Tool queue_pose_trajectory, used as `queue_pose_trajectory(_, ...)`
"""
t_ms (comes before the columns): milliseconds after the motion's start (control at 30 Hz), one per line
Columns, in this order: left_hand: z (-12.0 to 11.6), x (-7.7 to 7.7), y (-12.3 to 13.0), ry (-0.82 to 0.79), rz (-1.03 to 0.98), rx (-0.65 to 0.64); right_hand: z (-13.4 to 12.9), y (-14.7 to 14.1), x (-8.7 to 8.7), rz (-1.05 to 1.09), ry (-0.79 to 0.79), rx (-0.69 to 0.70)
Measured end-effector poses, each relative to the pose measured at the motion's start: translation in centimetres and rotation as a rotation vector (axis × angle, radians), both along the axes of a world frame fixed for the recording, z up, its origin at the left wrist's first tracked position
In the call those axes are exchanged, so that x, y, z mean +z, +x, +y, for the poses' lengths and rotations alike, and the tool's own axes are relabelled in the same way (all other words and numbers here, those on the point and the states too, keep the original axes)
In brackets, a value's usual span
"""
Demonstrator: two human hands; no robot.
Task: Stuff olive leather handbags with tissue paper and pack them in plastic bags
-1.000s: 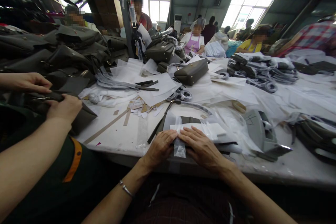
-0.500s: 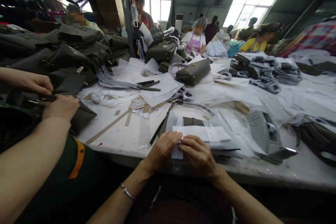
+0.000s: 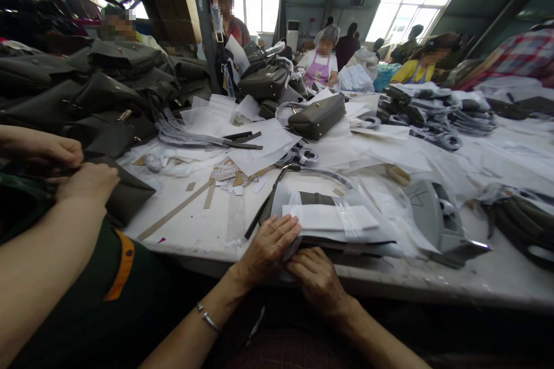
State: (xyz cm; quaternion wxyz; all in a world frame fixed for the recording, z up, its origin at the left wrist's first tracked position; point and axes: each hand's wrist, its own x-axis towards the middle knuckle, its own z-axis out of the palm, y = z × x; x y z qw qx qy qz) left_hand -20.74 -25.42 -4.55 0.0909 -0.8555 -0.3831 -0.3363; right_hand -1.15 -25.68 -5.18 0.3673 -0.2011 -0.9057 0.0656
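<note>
A dark olive handbag lies at the table's front edge, partly wrapped in thin translucent sheet. Across it runs a folded white packing piece, crossed on its right by a band of clear tape. My left hand rests flat on the left end of this wrapping, fingers stretched out. Lower down, at the near edge of the bag, my right hand has its fingers curled in at the end of the left tape strip, which they mostly hide. A dark strap stands out at the bag's left.
A grey tape dispenser stands to the right. Behind are paper sheets, another olive handbag and card scraps. At left, a co-worker's hands handle a bag beside a large bag pile.
My right hand has moved down from the top of the white piece to the bag's near edge, drawing the tape end down. My left hand has flattened onto the wrapping.
</note>
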Motion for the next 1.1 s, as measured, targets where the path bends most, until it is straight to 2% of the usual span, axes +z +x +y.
queue_pose_trajectory(133, 0.0, -0.1, 0.1, 0.005, 0.004, 0.009, -0.9, -0.3, 0.8, 0.044, -0.080, 0.039)
queue_pose_trajectory(300, 0.1, -0.5, 0.0, -0.024, 0.039, 0.027, -2.3, 0.1, 0.7, 0.041, -0.133, 0.089)
queue_pose_trajectory(400, 0.1, -0.6, 0.1, -0.038, 0.049, 0.034, -3.0, 0.3, 1.2, 0.055, -0.140, 0.121)
queue_pose_trajectory(467, 0.1, -0.6, 0.1, -0.042, 0.046, 0.034, -3.0, 0.5, 2.1, 0.053, -0.104, 0.101)
queue_pose_trajectory(600, 0.1, -1.0, 0.4, -0.046, 0.009, 0.040, -1.8, 0.6, 4.3, 0.062, 0.030, -0.029)
queue_pose_trajectory(667, 0.1, -1.0, 0.4, -0.066, -0.044, 0.035, -0.9, 0.5, 4.9, 0.064, 0.016, -0.049)
queue_pose_trajectory(800, -0.1, -0.1, -0.1, -0.219, -0.209, -0.041, 0.1, 0.3, 4.5, 0.045, -0.135, 0.009)
queue_pose_trajectory(933, -0.2, 1.5, -0.9, -0.423, -0.352, -0.147, 0.2, 0.7, 3.8, 0.048, -0.183, 0.038)
queue_pose_trajectory(1000, -0.2, 1.7, -0.8, -0.433, -0.376, -0.139, 0.1, 0.8, 3.8, 0.050, -0.176, 0.051)
queue_pose_trajectory(1100, 0.0, 1.2, 0.0, -0.324, -0.378, -0.060, -0.3, 0.7, 3.8, 0.066, -0.156, 0.052)
